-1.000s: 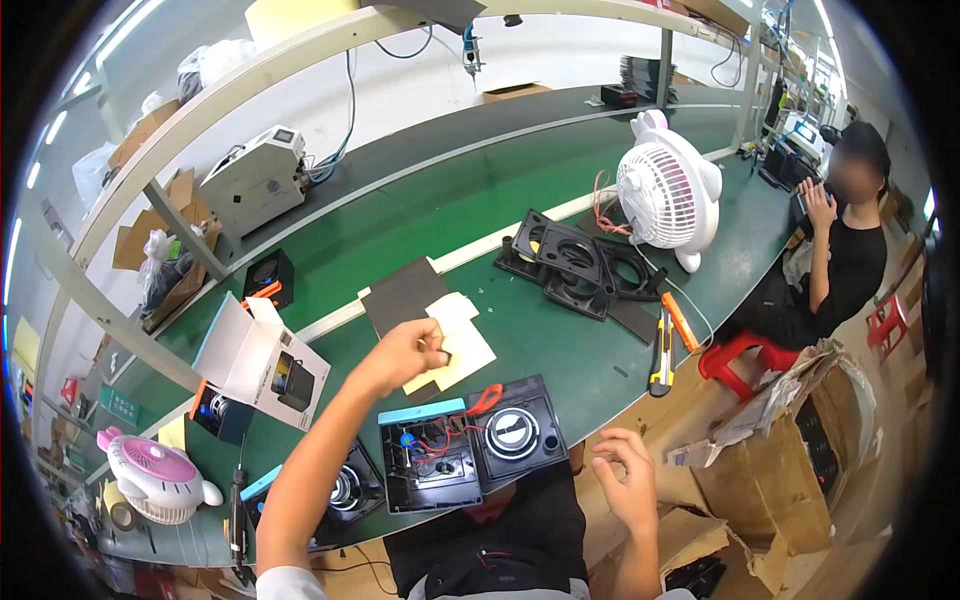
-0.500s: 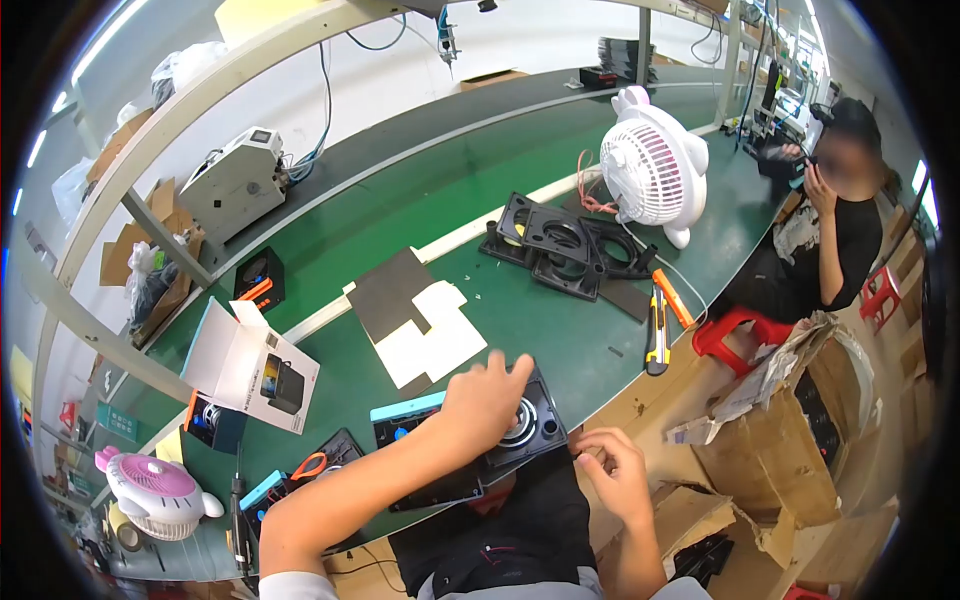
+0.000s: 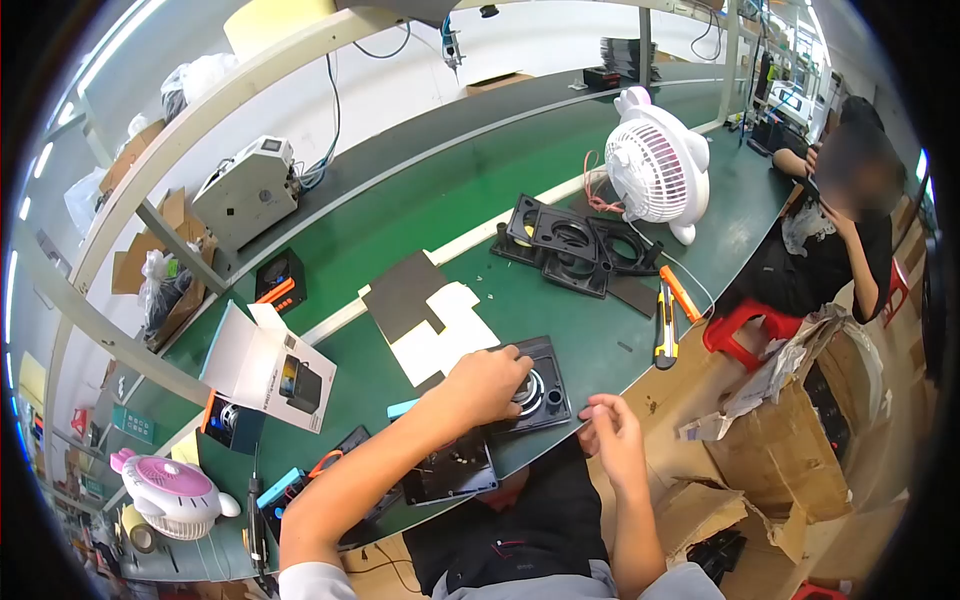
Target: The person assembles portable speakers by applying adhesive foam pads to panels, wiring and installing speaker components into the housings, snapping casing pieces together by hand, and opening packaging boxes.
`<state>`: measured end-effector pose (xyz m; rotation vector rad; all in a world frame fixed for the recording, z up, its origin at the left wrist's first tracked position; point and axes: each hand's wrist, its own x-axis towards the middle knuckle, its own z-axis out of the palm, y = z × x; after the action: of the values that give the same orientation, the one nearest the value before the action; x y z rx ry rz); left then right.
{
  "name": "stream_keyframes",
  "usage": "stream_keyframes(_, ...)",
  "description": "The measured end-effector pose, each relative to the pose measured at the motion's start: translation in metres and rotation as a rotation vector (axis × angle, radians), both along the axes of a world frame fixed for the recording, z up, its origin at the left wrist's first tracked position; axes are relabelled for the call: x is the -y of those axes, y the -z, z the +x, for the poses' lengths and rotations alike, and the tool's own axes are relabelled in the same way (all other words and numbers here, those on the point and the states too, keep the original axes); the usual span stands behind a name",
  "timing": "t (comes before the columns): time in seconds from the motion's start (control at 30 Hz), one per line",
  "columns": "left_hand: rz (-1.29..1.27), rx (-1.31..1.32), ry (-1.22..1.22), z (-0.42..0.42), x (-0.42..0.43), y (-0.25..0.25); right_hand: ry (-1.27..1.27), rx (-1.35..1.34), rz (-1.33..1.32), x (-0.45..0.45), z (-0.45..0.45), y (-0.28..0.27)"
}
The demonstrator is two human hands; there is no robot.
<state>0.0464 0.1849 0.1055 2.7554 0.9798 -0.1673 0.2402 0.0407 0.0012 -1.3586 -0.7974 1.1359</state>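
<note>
My left hand [image 3: 490, 385] rests over a black speaker panel [image 3: 556, 385] at the bench's near edge. Its fingers are bent down at the silver-ringed speaker cone [image 3: 535, 392]; whatever lies under the fingertips is hidden. Just off the panel's right corner is my right hand [image 3: 612, 440], fingers curled and thumb close to them; anything between them is too small to make out. Beside the panel, partly under my left forearm, is an open black casing [image 3: 452, 472]. Farther left lie an orange-handled tool [image 3: 325, 462] and a blue-edged part [image 3: 280, 490].
Black speaker frames [image 3: 570, 245] are piled behind the panel, near a white fan [image 3: 655, 165] and a yellow utility knife [image 3: 666, 325]. An open printed box [image 3: 270, 370] and a pink-white fan [image 3: 175, 490] stand left. A co-worker [image 3: 840, 220] sits right, beyond a torn carton [image 3: 770, 450].
My left hand's raised fingers have come down onto the speaker cone. My right hand's fingers have drawn closer together. The co-worker's arms have moved, and the whole view has shifted slightly.
</note>
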Motion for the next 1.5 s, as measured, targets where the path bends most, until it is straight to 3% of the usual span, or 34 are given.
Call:
stream_keyframes(0.23, -0.055, 0.381, 0.009, -0.013, 0.01, -0.035, -0.29, -0.901, 0.269, -0.043, -0.017, -0.024)
stream_keyframes(0.27, -0.032, 0.423, 0.035, -0.015, 0.015, -0.028, -0.402, -0.901, 0.313, -0.05, -0.015, -0.014)
stream_keyframes(0.37, 0.033, 0.48, 0.089, -0.022, 0.026, -0.024, -0.342, -0.989, 0.343, -0.059, -0.03, -0.029)
stream_keyframes(0.5, -0.021, 0.587, 0.118, -0.033, 0.036, -0.019, -0.446, -1.219, 0.312, -0.061, -0.041, -0.031)
stream_keyframes(0.53, -0.047, 0.582, 0.113, -0.034, 0.038, -0.023, -0.4, -1.418, 0.267, -0.061, -0.044, -0.03)
stream_keyframes(0.57, -0.072, 0.578, 0.108, -0.035, 0.037, -0.026, -0.41, -1.373, 0.262, -0.062, -0.043, -0.029)
stream_keyframes(0.6, -0.401, 0.592, 0.023, -0.038, 0.027, -0.026, -0.417, -1.328, 0.257, -0.063, -0.039, -0.027)
stream_keyframes(0.63, -0.438, 0.558, -0.021, -0.044, 0.025, -0.037, -0.425, -1.282, 0.251, -0.063, -0.039, -0.028)
stream_keyframes(0.73, -0.175, 0.065, -0.137, -0.073, 0.008, -0.031, -0.351, -1.205, 0.184, -0.06, -0.036, -0.029)
stream_keyframes(0.83, -0.366, -0.056, -0.236, -0.08, -0.001, -0.012, -0.339, -1.244, 0.165, -0.054, -0.028, -0.02)
stream_keyframes(0.93, -0.105, 0.056, -0.212, -0.083, 0.001, 0.019, -0.336, -1.228, 0.168, -0.053, -0.025, -0.011)
stream_keyframes(1.2, -0.026, 0.05, -0.463, -0.068, 0.019, 0.027, -0.237, -0.6, 0.233, -0.043, -0.026, -0.047)
stream_keyframes(1.33, -0.242, 0.084, -0.541, -0.062, 0.025, -0.002, -0.34, -0.461, 0.301, -0.039, -0.028, -0.084)
stream_keyframes(1.47, -0.257, 0.469, -0.263, -0.088, 0.011, -0.005, -0.347, -0.419, 0.286, -0.051, -0.024, -0.08)
stream_keyframes(1.5, -0.257, 0.449, -0.233, -0.089, 0.009, -0.009, -0.355, -0.467, 0.245, -0.057, -0.021, -0.075)
